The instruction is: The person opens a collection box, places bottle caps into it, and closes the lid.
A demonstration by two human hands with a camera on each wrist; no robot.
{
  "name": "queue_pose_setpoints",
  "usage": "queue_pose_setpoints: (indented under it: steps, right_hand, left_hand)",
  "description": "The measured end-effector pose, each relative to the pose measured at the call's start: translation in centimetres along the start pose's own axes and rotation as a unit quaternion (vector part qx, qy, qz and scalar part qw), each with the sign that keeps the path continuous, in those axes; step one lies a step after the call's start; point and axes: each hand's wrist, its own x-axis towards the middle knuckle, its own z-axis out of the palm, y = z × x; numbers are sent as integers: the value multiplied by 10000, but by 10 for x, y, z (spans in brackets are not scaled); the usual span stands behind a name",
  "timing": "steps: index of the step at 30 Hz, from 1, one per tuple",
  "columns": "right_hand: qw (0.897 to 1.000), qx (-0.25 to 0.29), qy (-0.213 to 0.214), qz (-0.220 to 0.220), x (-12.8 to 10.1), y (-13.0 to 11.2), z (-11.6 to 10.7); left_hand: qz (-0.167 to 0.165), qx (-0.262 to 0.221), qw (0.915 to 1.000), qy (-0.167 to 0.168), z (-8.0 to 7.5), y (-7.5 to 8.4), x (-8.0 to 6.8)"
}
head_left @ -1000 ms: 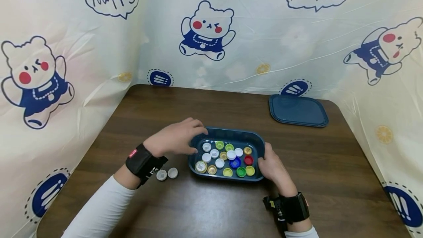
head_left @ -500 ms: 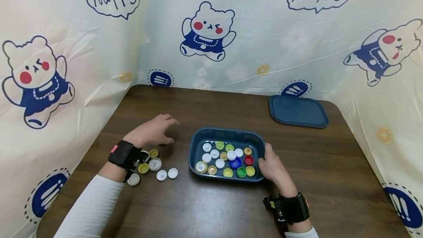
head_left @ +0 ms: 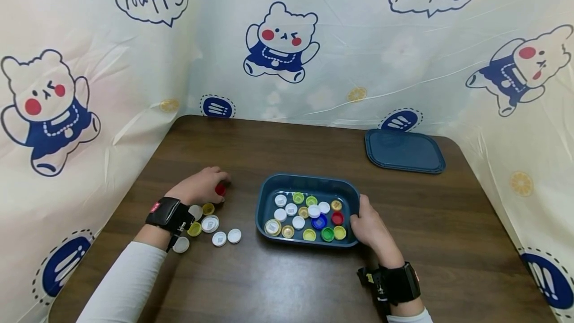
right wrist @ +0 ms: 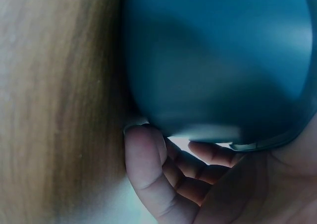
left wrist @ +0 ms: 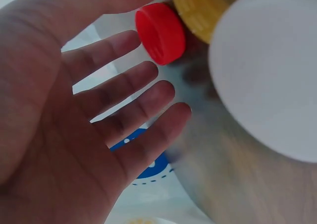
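My left hand rests low on the table, left of the blue tray. A red cap lies at its fingertips. In the left wrist view the left hand's fingers are spread and nearly straight, and the red cap sits between thumb tip and forefinger without being gripped. My right hand grips the tray's right end. In the right wrist view its fingers curl under the tray's wall. Several coloured caps lie in the tray.
Several loose caps lie by my left wrist: white ones, a yellow one and a green one. The tray's blue lid lies flat at the back right. Printed curtains wall the table on three sides.
My left hand left the tray's left rim, swung left over the loose caps, then sank to the table, where the red cap now shows at its fingertips. The right hand and tray stayed put.
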Motion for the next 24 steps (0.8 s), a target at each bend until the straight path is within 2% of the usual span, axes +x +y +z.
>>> queue_pose_setpoints:
  steps: [15, 19, 24]
  right_hand:
    - [10000, 28, -39, 14, -1, 0, -1]
    - [10000, 16, -34, 11, -1, 0, -1]
    - [10000, 17, -33, 27, -1, 0, 0]
  left_hand:
    - [58, 28, 10000, -10, 2, 2, 3]
    - [121, -28, 9999, 86, -5, 15, 2]
    - [357, 100, 9990, 253, -17, 42, 1]
